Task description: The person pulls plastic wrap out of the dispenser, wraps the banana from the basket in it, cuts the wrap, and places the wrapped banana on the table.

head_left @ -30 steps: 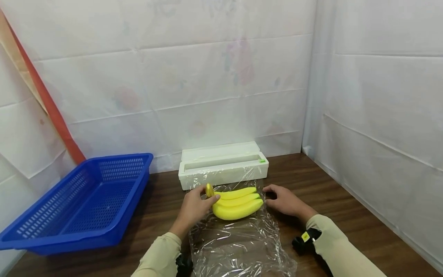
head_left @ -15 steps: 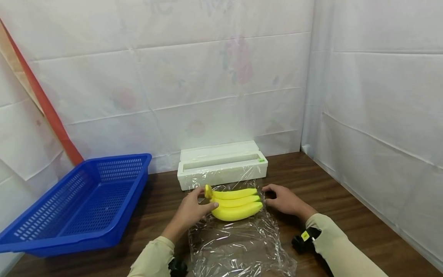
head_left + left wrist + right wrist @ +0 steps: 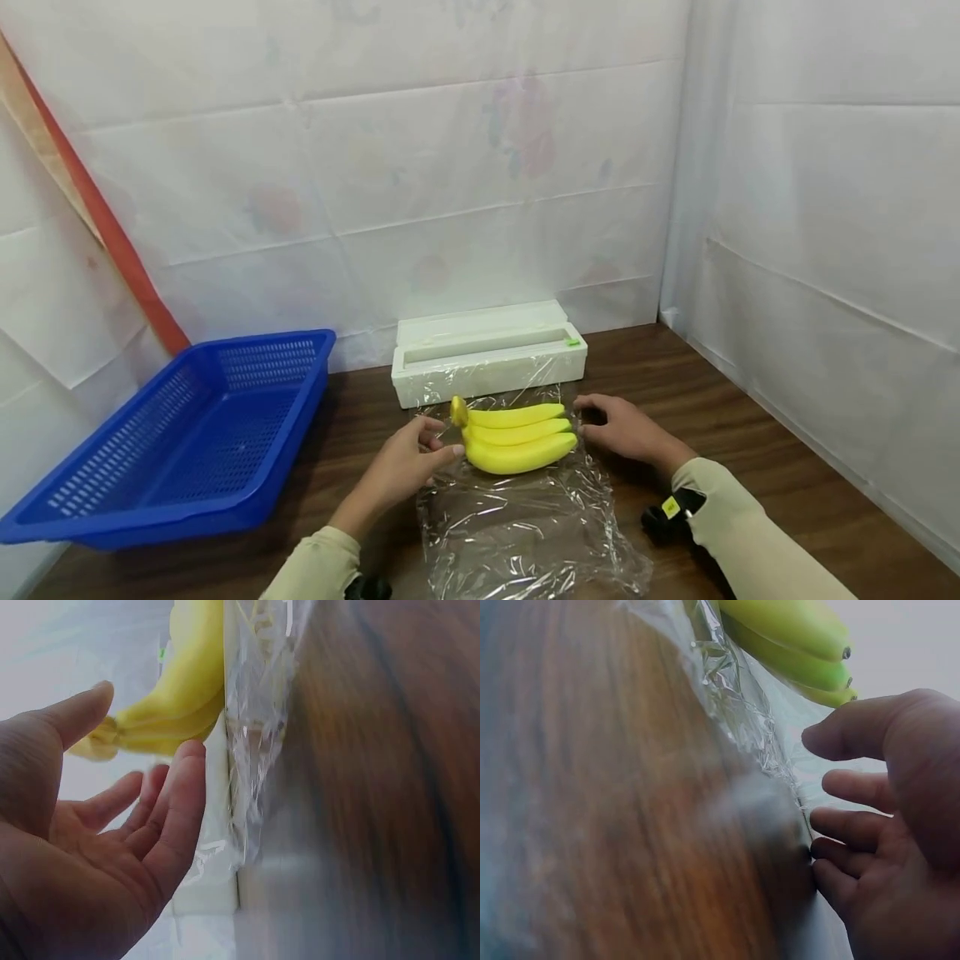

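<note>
A bunch of yellow bananas (image 3: 517, 442) lies on a crinkled sheet of clear plastic wrap (image 3: 525, 525) on the wooden table. My left hand (image 3: 405, 462) is beside the stem end with its fingers spread and relaxed. In the left wrist view its thumb and fingers (image 3: 184, 810) stand around the stem without gripping it. At the tip end, my right hand (image 3: 626, 429) rests at the edge of the wrap, fingers loosely bent. The right wrist view shows its thumb (image 3: 847, 731) apart from the banana tips, and nothing in its grasp.
Behind the bananas stands a long white box (image 3: 491, 371) with its lid raised, the wrap running out from it. A blue perforated basket (image 3: 255, 500) sits on the left. White sheeting (image 3: 450, 167) encloses the table's back and sides.
My left hand has drawn back from the banana stem, toward the left and toward me, its fingers loosening. The right hand and the bananas have stayed nearly in place.
</note>
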The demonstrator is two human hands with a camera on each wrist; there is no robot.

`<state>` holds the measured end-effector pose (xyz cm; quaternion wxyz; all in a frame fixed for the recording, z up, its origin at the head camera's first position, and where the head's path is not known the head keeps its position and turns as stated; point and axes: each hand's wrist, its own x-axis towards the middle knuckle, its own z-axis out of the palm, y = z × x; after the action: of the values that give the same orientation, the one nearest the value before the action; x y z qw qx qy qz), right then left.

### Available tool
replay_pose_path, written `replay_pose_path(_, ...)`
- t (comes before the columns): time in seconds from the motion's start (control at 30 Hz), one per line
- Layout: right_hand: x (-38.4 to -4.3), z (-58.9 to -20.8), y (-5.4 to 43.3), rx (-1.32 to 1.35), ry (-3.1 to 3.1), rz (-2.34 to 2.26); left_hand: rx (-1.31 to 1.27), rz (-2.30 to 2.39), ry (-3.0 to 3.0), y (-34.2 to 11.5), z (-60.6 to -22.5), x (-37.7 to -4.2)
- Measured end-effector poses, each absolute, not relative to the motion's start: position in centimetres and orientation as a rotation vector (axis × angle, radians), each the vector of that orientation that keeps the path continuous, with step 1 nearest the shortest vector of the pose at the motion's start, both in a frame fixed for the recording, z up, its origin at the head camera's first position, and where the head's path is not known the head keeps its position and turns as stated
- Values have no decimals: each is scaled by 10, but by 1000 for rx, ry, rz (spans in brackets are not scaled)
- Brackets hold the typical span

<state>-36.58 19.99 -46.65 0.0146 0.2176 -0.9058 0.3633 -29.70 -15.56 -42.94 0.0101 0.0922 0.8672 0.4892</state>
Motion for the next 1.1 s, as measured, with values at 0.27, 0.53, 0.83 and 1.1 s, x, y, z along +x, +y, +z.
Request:
replay_pose_path(0.27,-350,-462,214,679,-2793,1140,611,1357,2469,-166,-432,-277)
replay_pose_path(0.53,-319,-458,220,667,-2779,1150,756,1256,2455,-158,-432,-263)
replay_pose_path(0.83,-300,-452,215,710,-2751,1145,842,1098,2506,-153,-429,-249)
replay_pose_path(1.1,-293,-447,209,770,-2728,1149,916,1100,2346,-147,-432,-241)
